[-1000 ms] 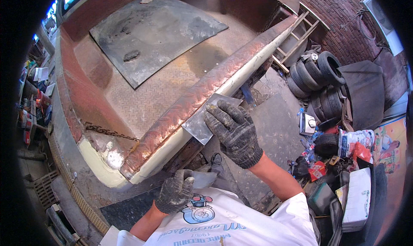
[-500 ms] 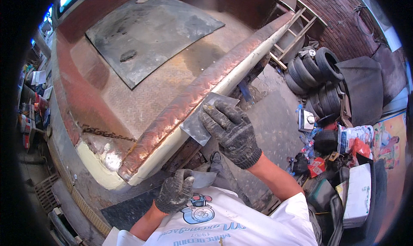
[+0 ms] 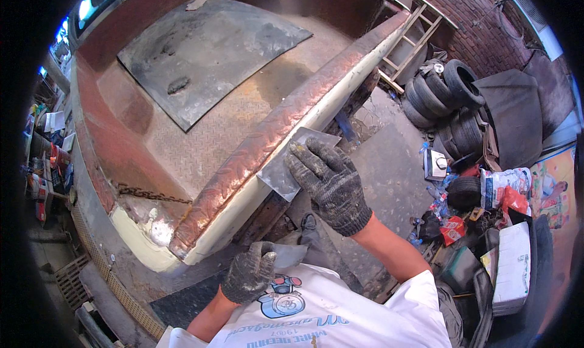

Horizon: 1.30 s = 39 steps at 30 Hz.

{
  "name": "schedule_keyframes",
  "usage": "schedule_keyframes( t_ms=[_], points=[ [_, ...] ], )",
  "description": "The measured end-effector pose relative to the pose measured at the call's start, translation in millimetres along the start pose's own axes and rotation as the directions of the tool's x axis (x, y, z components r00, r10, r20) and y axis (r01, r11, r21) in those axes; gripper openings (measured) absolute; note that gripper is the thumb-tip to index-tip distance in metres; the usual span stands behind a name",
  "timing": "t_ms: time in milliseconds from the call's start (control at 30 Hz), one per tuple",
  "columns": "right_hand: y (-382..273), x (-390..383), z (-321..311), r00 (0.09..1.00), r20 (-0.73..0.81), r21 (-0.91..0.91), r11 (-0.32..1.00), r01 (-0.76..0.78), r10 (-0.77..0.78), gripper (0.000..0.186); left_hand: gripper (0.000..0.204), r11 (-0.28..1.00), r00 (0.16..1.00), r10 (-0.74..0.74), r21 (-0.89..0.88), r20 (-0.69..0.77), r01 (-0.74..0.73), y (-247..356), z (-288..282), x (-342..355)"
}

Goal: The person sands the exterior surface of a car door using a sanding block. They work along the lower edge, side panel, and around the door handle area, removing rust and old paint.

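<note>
My right hand (image 3: 328,187), in a dirty grey knit glove, is closed on a flat metal plate (image 3: 279,184), fingers pressed on its face. The plate lies against the cream-coated outer edge (image 3: 231,214) of a truck bed's side rail, just outside its crinkled rusty-red top strip (image 3: 255,144). My left hand (image 3: 249,275), also gloved, is closed on a second grey flat piece (image 3: 292,257), held low in front of my white shirt. The rail's near corner (image 3: 140,244) has cream coating and a bare shiny patch, with a rusty chain (image 3: 152,191) beside it.
A dark sheet (image 3: 207,56) lies in the bed. A wooden ladder (image 3: 413,44) leans at the back right beside a brick wall (image 3: 474,19). Stacked tyres (image 3: 432,104), bags (image 3: 505,187) and a white box (image 3: 511,269) crowd the right. Cluttered goods (image 3: 48,147) stand at the far left.
The scene has shifted slightly in view. My right hand and its plate have moved only a little along the rail edge; both grips look the same.
</note>
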State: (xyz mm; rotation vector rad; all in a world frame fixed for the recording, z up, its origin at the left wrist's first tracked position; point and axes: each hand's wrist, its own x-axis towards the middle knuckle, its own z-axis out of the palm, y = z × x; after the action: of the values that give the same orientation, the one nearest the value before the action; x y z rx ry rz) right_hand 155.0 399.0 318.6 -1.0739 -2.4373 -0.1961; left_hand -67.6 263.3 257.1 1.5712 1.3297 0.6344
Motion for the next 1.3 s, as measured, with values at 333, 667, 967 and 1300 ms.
schedule_keyframes(
  t_ms=[333, 667, 967, 1300],
  points=[
    [2.1, 1.9, 4.4, 0.999, 0.036, 0.002, 1.000, 0.014, -0.014, 0.044, 0.026, 0.995, 0.997, 0.062, 0.086, -0.035, -0.059, -10.1, 0.6, -3.4],
    [1.5, -18.8, 36.5, 0.986, -0.155, 0.130, 0.991, -0.040, 0.060, 0.045, 0.066, 0.785, 0.865, 0.498, 0.391, 0.064, -0.481, -38.0, -2.7, -5.9],
    [2.7, -39.4, 108.8, 0.920, -0.373, 0.197, 0.979, -0.052, 0.124, 0.045, 0.021, 0.960, 0.997, 0.062, 0.278, -0.053, -0.045, -9.7, -15.3, -18.3],
    [2.4, -54.5, 99.0, 0.870, -0.467, 0.196, 0.978, -0.071, 0.157, 0.041, 0.027, 0.976, 0.995, -0.036, 0.209, -0.098, 0.056, 4.6, -15.9, -24.3]
  ],
)
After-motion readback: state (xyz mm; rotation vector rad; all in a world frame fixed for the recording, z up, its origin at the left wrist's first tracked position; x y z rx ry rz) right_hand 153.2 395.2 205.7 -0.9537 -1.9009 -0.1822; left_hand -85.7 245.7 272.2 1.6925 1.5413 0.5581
